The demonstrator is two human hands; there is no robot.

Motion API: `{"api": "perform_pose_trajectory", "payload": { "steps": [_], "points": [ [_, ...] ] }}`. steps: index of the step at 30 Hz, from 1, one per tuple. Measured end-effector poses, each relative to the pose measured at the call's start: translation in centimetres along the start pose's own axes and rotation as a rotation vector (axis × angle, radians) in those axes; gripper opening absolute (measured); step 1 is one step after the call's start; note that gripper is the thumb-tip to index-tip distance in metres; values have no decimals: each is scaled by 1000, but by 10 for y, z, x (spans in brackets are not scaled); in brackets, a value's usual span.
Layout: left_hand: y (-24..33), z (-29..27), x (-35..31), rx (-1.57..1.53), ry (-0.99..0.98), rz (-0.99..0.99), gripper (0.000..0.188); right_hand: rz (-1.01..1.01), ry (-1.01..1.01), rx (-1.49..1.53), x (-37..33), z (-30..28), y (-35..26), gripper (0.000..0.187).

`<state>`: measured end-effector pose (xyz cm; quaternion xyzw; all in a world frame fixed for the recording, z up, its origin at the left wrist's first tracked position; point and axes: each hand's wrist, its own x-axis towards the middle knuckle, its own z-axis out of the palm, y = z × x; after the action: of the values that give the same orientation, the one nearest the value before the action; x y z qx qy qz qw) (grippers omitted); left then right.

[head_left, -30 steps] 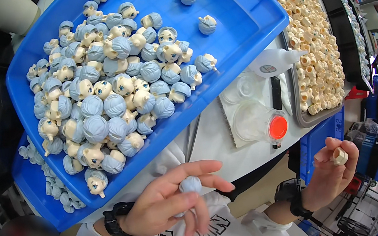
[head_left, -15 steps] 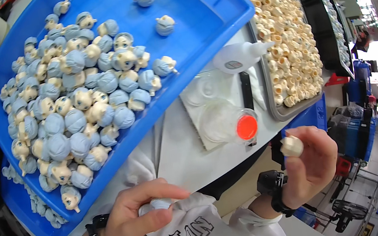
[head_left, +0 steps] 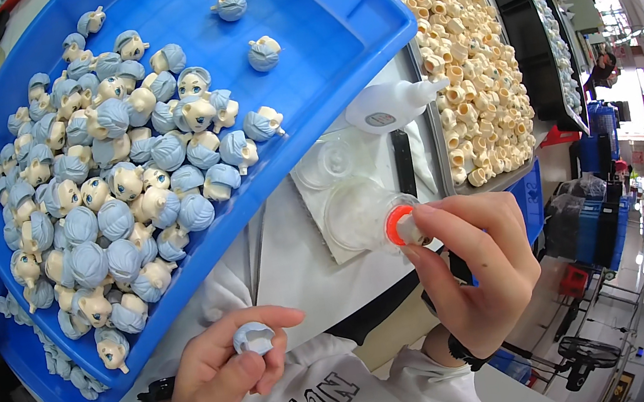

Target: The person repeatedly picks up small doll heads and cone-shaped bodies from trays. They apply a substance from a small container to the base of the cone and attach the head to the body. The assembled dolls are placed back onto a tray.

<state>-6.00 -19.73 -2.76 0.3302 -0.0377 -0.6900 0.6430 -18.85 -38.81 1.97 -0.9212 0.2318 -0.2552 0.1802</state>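
Observation:
Between the fingers and thumb of my left hand is a small light-blue doll hair piece, its hollow side facing up. My right hand pinches a small cream doll head piece at the red ring-shaped top of a clear plastic jar. The piece overlaps the red top in this view; whether they touch I cannot tell. My fingers partly cover the piece. Left of the hands, a large blue tray holds a heap of doll heads with blue hair.
A white squeeze bottle lies beside the jar, near a black strip. Behind them is a metal tray full of hollow cream head pieces. A black tray with blue pieces stands beyond. Another blue tray sits under the large one.
My right hand has moved left with the cream head piece, to the jar's red top. My left hand has turned the hair piece so its hollow side shows. The view has shifted slightly.

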Motion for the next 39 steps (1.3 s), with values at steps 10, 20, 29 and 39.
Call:
{"api": "perform_pose_trajectory", "payload": {
  "steps": [10,20,29,39],
  "points": [
    [3,0,3,394,-105,116,50,-16,-22,-61,1,3,0,34],
    [-7,2,0,18,-90,129,35,13,20,-86,-6,0,-1,35],
    [-10,-8,8,240,-94,301,38,27,14,-78,-10,-3,3,36],
    [-16,-13,2,190,-18,267,39,-203,283,340,-21,13,-6,35]
  ]
}}
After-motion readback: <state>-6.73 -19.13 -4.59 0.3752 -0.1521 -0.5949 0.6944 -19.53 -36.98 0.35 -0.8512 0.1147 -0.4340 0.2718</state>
